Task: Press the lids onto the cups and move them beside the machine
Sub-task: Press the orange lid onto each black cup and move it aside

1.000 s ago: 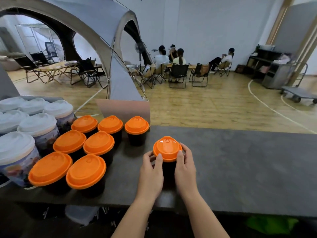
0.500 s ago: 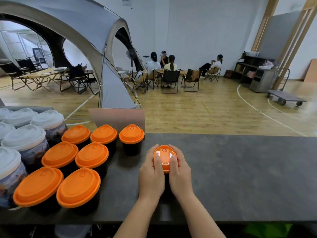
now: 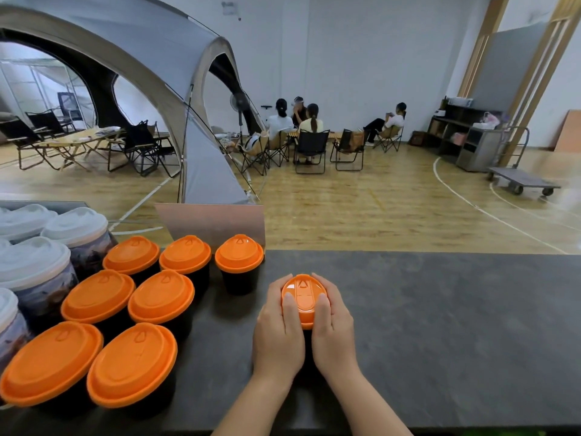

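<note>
Lid [image 3: 302, 298], orange, sits on its black cup, both my hands curled round it: left hand [image 3: 278, 333], right hand [image 3: 333, 332]. Lidded cups [image 3: 160, 298] stand leftward.

Indoor sports hall used as event space: pale wood floor with white court lines [image 3: 490, 212], grey dome tent [image 3: 176, 67], black folding camp chairs [image 3: 311, 146], flatbed trolley [image 3: 522, 182], dark grey drinks bench [image 3: 440, 309].
</note>
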{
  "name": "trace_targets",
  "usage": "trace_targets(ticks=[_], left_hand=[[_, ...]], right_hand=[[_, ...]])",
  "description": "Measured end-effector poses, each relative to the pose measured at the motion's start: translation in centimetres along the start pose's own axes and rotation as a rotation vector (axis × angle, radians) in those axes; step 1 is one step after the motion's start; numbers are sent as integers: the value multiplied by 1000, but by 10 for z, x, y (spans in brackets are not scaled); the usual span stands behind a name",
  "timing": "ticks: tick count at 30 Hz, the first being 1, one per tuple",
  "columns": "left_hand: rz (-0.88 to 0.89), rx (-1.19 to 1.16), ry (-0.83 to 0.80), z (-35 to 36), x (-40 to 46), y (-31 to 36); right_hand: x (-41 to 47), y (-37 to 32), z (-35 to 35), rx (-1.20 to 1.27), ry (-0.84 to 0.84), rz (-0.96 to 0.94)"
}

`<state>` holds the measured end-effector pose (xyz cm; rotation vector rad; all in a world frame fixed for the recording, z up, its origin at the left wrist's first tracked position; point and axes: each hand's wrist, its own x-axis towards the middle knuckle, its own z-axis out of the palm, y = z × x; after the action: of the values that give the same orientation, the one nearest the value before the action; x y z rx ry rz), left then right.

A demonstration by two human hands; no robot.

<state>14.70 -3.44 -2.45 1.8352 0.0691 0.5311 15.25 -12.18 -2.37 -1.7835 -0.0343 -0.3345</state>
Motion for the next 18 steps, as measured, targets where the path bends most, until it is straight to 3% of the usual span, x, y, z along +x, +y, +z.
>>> trace_targets(ticks=[5, 11, 18], left_hand=[[11, 9, -88, -11, 9, -5], [14, 10, 35, -16, 28, 5], [-29, 20, -82, 6, 26, 11]], right_hand=[[3, -3, -6, 89, 9, 39], [13, -5, -18, 2, 33, 80], [8, -4, -9, -54, 8, 65]])
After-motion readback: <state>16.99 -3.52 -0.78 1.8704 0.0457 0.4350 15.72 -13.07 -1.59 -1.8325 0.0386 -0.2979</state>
